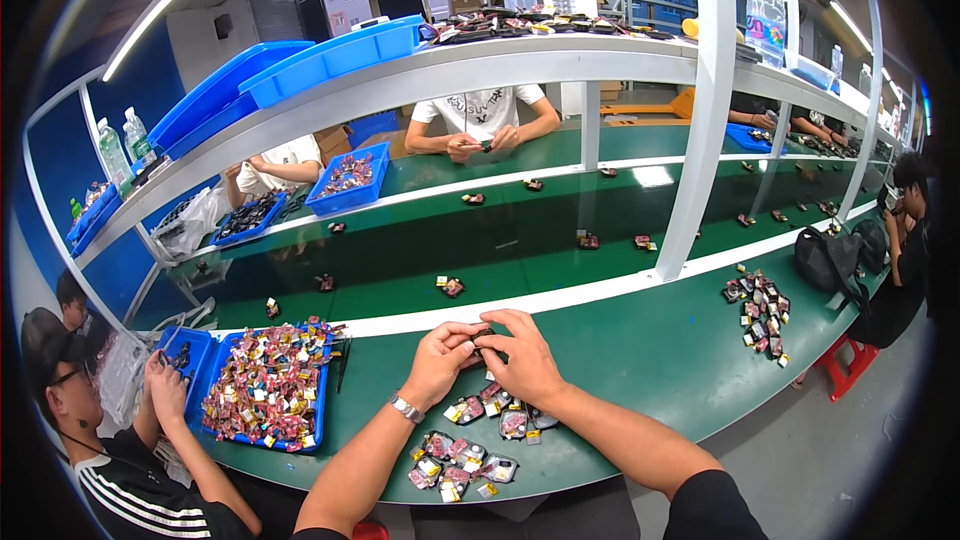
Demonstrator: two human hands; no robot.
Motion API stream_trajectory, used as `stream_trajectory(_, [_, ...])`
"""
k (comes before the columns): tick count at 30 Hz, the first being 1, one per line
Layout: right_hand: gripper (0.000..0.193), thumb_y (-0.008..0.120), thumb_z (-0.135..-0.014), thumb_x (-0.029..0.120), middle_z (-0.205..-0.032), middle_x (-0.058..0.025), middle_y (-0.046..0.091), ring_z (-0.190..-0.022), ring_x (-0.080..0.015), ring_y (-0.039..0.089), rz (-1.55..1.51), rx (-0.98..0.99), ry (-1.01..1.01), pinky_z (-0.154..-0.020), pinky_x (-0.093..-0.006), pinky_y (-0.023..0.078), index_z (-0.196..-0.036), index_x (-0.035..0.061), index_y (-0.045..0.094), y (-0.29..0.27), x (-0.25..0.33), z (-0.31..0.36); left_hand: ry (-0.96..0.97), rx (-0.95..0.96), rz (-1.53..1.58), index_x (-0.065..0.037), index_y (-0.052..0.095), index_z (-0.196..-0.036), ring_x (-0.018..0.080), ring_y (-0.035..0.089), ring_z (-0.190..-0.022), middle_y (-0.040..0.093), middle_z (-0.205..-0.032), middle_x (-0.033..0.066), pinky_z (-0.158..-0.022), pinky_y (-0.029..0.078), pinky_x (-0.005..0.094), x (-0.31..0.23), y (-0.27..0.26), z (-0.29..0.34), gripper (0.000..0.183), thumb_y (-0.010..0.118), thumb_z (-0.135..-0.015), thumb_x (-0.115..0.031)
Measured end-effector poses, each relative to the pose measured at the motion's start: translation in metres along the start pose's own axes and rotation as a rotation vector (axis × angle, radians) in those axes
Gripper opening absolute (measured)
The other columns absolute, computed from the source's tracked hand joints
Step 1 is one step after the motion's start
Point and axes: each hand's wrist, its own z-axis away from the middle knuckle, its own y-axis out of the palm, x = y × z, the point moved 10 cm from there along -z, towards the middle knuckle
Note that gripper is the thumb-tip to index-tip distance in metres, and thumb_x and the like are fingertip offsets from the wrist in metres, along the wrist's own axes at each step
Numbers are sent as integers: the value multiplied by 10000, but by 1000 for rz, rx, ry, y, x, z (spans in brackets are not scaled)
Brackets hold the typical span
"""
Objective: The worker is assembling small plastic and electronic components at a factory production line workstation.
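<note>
Over the green worktop (610, 350), my left hand (440, 362) and my right hand (522, 360) meet with fingertips closed together. Between them they pinch a small dark piece (482, 334), mostly covered by the fingers; its kind does not show. A metal-banded watch circles my left wrist. Right below my hands lies a loose group of small black casings (513, 424) with pinkish boards and white and yellow bits. Closer to the front edge sits another cluster of such casings (467, 455).
Left of my arms stands a blue tray (318, 430) heaped with small pinkish parts. A co-worker (130, 480) sits beside it. Similar units (451, 286) dot the dark green belt (400, 260) ahead. More casings (757, 315) lie at right, near a white post (700, 140) and black bag (830, 258).
</note>
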Motion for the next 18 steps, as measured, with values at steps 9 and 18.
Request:
stream_trajectory(9, [173,695,-752,36,-1262,-119,579,-1218,-331,494,-69,16,-12,-1020,-421,418,-922,59,712,-1,2,-5,56,27,-96,10,533,-1148,208,609,-1126,564,-1312,163,-941,535,339,-8,7,1,196,511,-954,19])
stream_trajectory(18, [180,702,-751,57,-1292,-116,560,-1250,-321,474,-18,41,-14,-1042,-417,402,-928,78,723,-4,2,-5,43,42,14,-1,508,-1163,227,577,-1179,534,-1347,174,-983,513,374,-7,6,2,208,487,-959,30])
